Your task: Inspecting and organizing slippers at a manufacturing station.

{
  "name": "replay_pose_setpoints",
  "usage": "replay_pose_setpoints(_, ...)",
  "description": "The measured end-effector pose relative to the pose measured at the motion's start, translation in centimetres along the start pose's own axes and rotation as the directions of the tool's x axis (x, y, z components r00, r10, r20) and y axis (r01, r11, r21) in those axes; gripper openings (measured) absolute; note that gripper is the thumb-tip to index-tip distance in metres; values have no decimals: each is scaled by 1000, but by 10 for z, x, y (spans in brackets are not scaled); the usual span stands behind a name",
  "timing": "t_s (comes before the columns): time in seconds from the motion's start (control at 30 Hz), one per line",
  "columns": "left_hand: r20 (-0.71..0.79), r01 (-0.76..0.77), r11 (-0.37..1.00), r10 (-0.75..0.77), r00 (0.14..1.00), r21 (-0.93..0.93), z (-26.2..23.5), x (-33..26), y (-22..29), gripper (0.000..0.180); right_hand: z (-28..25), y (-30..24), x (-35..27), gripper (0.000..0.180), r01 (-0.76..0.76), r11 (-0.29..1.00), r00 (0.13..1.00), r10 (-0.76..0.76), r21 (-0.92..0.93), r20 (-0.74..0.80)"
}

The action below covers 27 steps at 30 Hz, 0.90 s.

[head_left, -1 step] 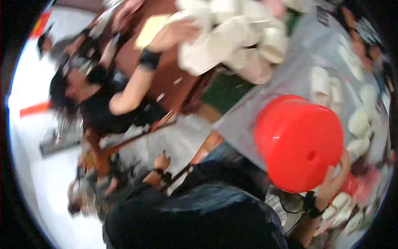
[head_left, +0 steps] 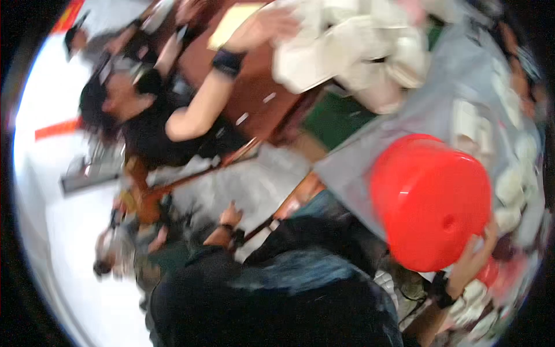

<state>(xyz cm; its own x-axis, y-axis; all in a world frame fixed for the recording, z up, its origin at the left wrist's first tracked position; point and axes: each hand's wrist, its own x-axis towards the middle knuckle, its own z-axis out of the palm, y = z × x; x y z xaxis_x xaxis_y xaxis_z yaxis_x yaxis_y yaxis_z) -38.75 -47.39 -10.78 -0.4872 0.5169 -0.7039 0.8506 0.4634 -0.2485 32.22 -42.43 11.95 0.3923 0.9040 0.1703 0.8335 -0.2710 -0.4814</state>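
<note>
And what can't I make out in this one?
All in the head view:
Red plastic tub: far side, turned away from the camera.
Right hand: exact fingertip contact with the tub, blurred.
Left hand: finger positions, too small and blurred.
Pale pile: far end, cut off by the top edge.
Co-worker's hand: whether it touches the pile, blurred.

The round plastic object is bright red and plain, with a darker red spot on its flat face. The right hand has a black wristband, and the left hand also has a black wristband. The wearer's clothing is black, with a streaky, faded blue part. The piled pieces are creamy white. The sheet is grey, the panel dark green, the table reddish brown. The co-worker's shirt is black. The banner seems orange-red, though blur makes this uncertain.
</note>
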Motion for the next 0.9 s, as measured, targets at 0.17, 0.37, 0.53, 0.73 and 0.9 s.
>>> replay_pose_setpoints(0.17, 300, 86, 996, -73, 951, -32, 88, -14, -71, 79, 5, 18, 49, 49, 47, 998, 966, -35, -42, 256)
replay_pose_setpoints(0.37, 173, 543, 809, -582, 795, 225, 66, -94, -34, 92, 8, 22, 62, 60, 23, 998, 926, 2, -61, 377)
replay_pose_setpoints(0.53, 359, 489, 799, -597, 718, 350, 43, -95, -73, 78, 10, 23, 55, 66, -234, 963, 879, 152, 133, 452)
replay_pose_setpoints(0.73, 375, 490, 821, -571, 731, 294, 44, -90, -92, 87, 8, 22, 48, 66, -27, 998, 912, 47, -56, 408)
replay_pose_setpoints(0.9, 384, 487, 830, -558, 735, 273, 41, -119, -106, 81, 14, 33, 44, 63, 20, 999, 928, -2, -42, 372)
